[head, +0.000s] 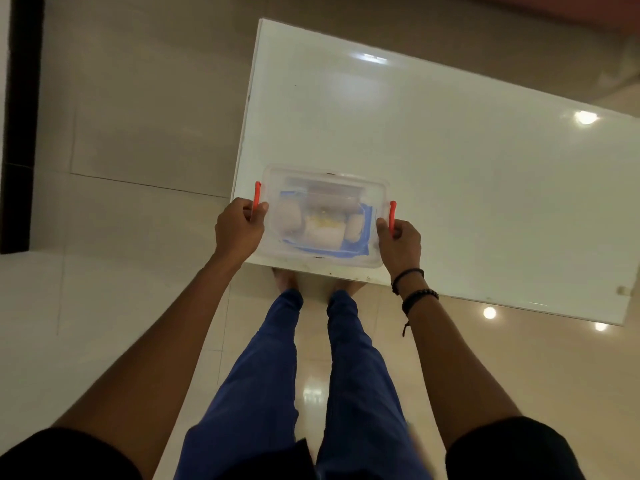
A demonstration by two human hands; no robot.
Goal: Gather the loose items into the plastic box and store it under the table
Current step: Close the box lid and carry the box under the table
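Head view: lidded plastic box sits on counter at its near-left corner, about 6 o'clock. Left hand fingers curl closed around the 9 o'clock red handle; right hand likewise grips the 3 o'clock handle. Contents blurred.

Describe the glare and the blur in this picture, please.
Head view: dim, warm light; lamp glare on the glossy white table and the floor tiles; the lidded plastic box is softly blurred, its contents hazy; the table edges bend from the wide lens.
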